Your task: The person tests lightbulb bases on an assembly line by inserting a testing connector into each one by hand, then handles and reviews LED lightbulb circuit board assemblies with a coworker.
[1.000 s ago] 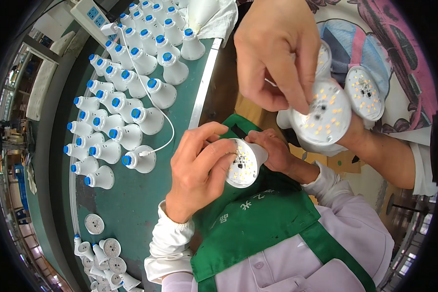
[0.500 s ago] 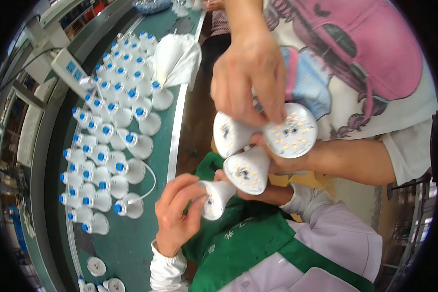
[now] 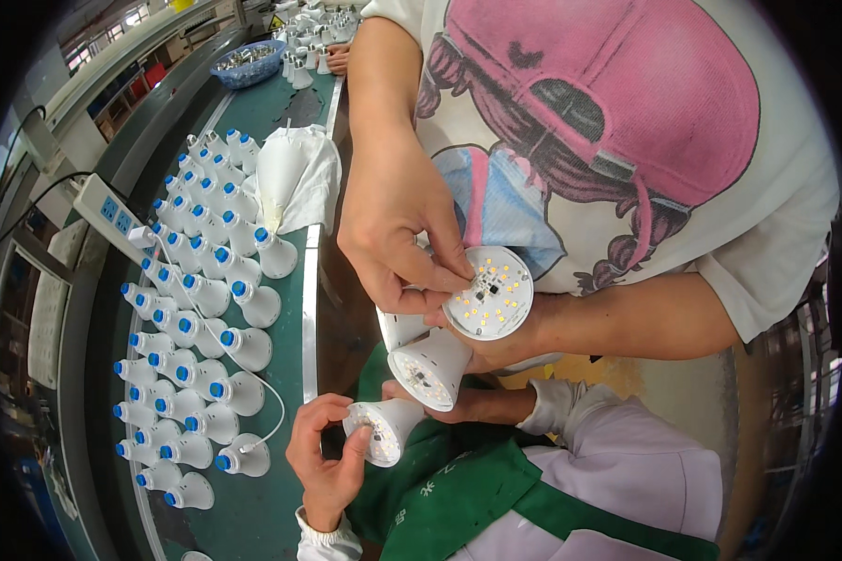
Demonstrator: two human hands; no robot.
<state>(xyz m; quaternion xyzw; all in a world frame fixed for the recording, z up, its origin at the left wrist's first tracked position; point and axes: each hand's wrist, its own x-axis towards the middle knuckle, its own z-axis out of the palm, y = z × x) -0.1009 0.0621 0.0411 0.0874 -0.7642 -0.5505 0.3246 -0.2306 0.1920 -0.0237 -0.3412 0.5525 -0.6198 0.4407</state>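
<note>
Head — bulb point(image 3: 391, 428), axis diag., facing lower-L

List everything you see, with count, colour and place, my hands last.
Bench: one, green, left
Standing bulbs: several dozen, white, mostly with blue caps, on bench
Power strip: one, white, left of bulbs
Cable: one, white, looping over bulbs
Pointed bag: one, white, on cloth
Basket: one, blue, silvery parts inside, far end
Far pieces: many, white and silvery, beside basket
Far hand: one, bare, top
T-shirt: one, white, pink print, upper right
Co-worker's hands: two, bare, centre
Co-worker's bulbs: three, white, centre, one mostly hidden
Apron: one, green, bottom
Shirt: one, pale lilac, lower right
Lower bulb: one, white, lower middle
Left hand: one, bare, holding lower bulb
Right hand: one, bare, mostly hidden, lower middle
</note>
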